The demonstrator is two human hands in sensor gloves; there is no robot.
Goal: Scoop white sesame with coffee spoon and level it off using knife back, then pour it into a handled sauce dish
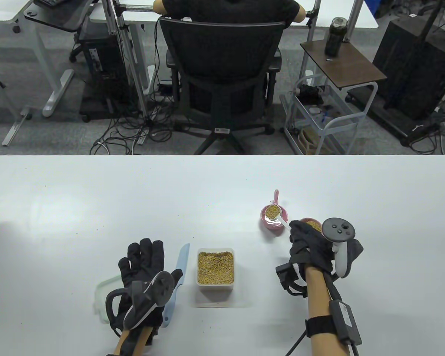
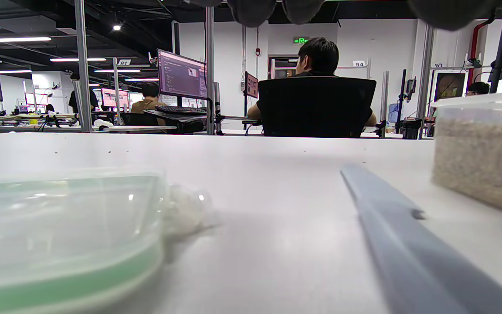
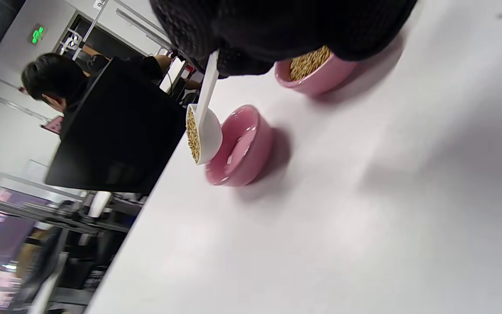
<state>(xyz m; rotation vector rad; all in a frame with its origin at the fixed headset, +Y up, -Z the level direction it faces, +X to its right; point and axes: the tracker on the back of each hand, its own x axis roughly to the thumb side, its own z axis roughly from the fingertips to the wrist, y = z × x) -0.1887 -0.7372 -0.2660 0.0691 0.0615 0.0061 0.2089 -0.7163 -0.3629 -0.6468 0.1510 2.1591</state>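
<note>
While the right hand pinches the handle of the white coffee spoon, the spoon's bowl, level-full of sesame, hangs over the pink handled sauce dish, which looks empty in the right wrist view. Just beside it, a second pink dish holds sesame and is mostly covered by the glove. The clear tub in the middle of the table is filled nearly to the rim with sesame. The left hand lies flat on the table with fingers straight, gripping nothing; the pale blue knife rests just to its right, its handle partly under the tracker. A clear lid with a green rim sits under the left wrist, half hidden. In the left wrist view the fingers show only as dark tips at the top edge. Beyond the table a seated person's back and a black office chair fill the background, with a side cart to the right.
</note>
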